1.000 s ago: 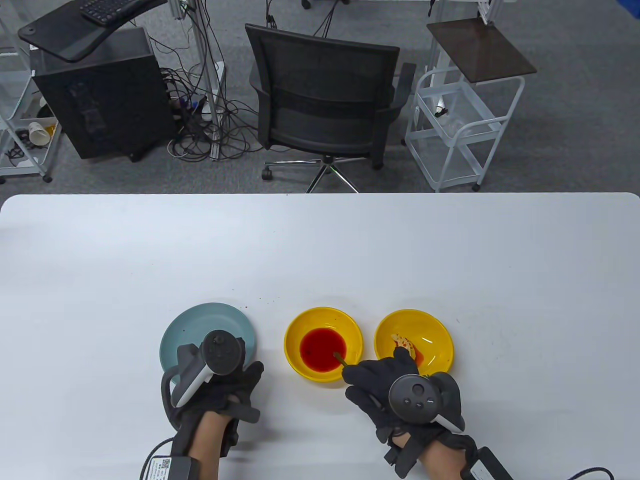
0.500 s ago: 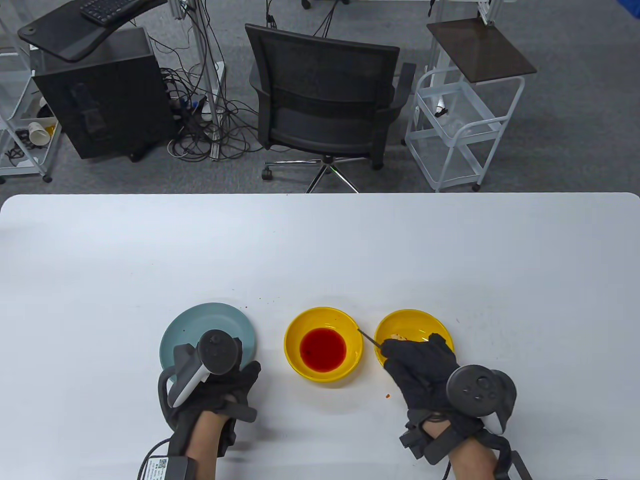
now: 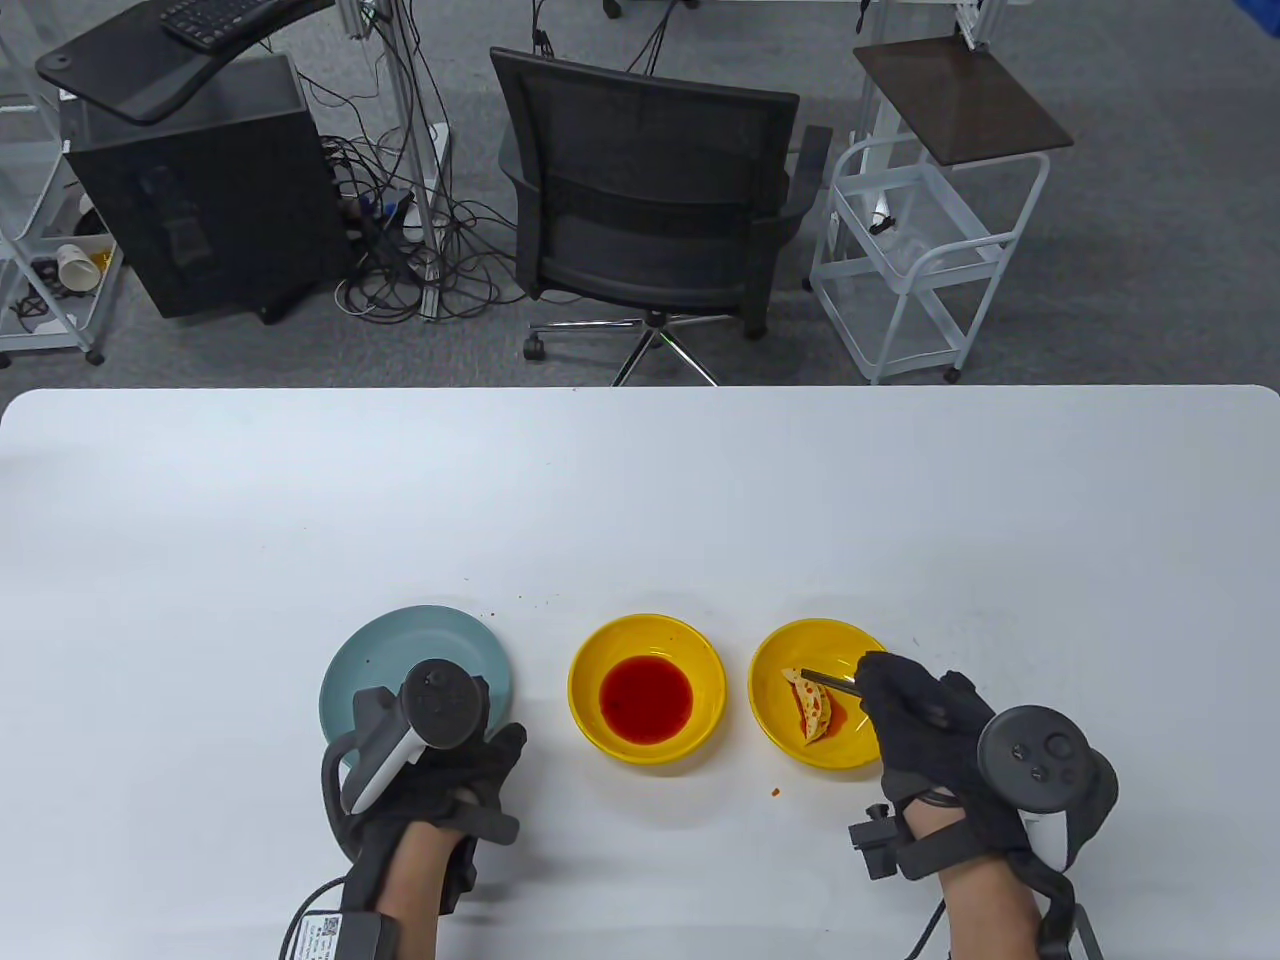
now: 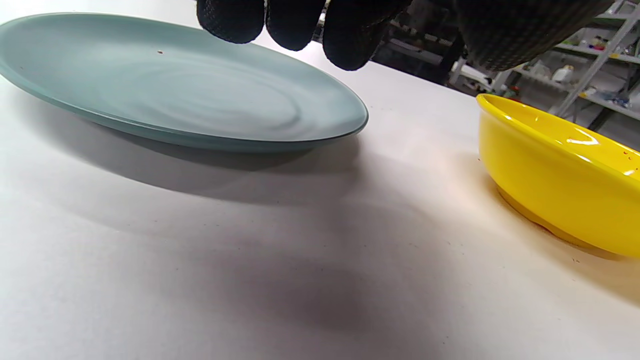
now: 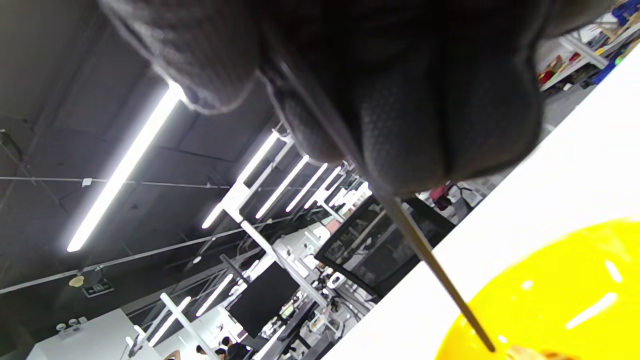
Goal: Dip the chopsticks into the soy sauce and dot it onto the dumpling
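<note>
The middle yellow bowl (image 3: pixel 590 655) holds red sauce (image 3: pixel 646 696). The right yellow bowl (image 3: pixel 775 650) holds a pale dumpling (image 3: pixel 812 712) with red spots and a red smear beside it. My right hand (image 3: pixel 878 692) grips dark chopsticks (image 3: pixel 830 680) at this bowl's right rim; their tips are over the dumpling's far end. In the right wrist view one chopstick (image 5: pixel 435 265) runs from my gloved fingers (image 5: pixel 400 110) down into the yellow bowl (image 5: pixel 560 300). My left hand (image 3: pixel 490 748) holds nothing and rests by a teal plate (image 3: pixel 420 635); its fingertips (image 4: pixel 292 22) hang above that plate (image 4: pixel 175 95).
A red drop (image 3: pixel 775 790) and small specks (image 3: pixel 525 598) lie on the white table (image 3: pixel 640 500). The left wrist view shows the sauce bowl's outer wall (image 4: pixel 560 195) to the right of the plate. An office chair (image 3: pixel 650 200) and a white cart (image 3: pixel 930 250) stand beyond the far edge.
My right hand lifted the chopsticks out of the red sauce and moved right. Their tips now sit over the dumpling in the right bowl. The left hand has stayed put.
</note>
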A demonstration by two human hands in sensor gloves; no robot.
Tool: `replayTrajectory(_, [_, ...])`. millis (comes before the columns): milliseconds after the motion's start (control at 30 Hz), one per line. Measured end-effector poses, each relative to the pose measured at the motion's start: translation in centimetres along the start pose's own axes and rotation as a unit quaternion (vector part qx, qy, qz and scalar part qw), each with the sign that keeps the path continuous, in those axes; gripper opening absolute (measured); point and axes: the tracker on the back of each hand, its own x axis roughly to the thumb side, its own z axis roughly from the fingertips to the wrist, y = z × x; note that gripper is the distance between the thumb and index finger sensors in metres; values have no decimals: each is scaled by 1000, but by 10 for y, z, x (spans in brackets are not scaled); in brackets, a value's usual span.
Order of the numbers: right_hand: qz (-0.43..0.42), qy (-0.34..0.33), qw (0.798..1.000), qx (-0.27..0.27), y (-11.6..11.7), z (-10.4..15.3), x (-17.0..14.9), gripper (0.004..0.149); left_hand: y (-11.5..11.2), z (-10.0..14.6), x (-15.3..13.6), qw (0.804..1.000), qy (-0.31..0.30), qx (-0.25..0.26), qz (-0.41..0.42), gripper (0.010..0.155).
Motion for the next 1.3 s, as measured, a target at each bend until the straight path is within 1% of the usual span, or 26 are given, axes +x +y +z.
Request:
replayTrajectory(333, [4, 31, 999, -12, -5, -1, -5, 53, 0, 0, 1, 1000, 0, -1, 0, 78])
replayTrajectory(500, [11, 36, 999, -5, -7, -1, -5, 54, 0, 0, 1, 1000, 1, -2, 1, 78])
replayTrajectory(600, [11, 32, 999, -2, -8, 0, -5, 54, 0, 0, 1, 1000, 2, -2, 1, 78])
replayTrajectory(700, [-12, 12, 1000, -9, -11, 0, -2, 54, 0, 0, 1, 1000, 3, -3, 1, 78])
replayTrajectory(767, [-9, 5, 1000, -11, -11, 0, -1, 54, -1, 0, 1, 1000, 2, -2, 1, 78])
replayTrajectory(1133, [31, 15, 998, 46, 2, -1, -3, 54, -1, 0, 0, 1000, 3, -5, 1, 78])
replayTrajectory(1300, [32, 16, 998, 47, 1, -1, -3, 54, -1, 0, 0, 1000, 6, -9, 4, 78])
